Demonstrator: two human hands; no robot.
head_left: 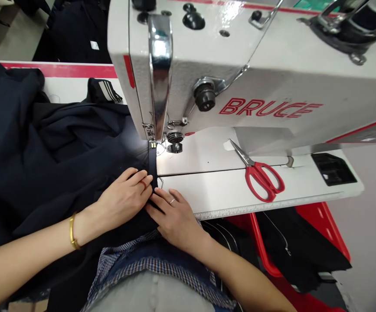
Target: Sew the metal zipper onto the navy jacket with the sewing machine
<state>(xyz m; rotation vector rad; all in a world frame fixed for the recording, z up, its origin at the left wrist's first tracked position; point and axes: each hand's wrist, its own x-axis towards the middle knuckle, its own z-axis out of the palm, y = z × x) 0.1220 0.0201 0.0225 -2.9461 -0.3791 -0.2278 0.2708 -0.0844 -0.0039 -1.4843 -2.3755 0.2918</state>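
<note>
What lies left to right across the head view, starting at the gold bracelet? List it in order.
Gold bracelet → left hand → right hand → red-handled scissors → black recess.

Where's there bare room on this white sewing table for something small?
There's a free patch on the white table between the right hand and red-handled scissors, another between scissors and black recess. It's crowded leftward: dark fabric spreads there, the left hand on it.
</note>
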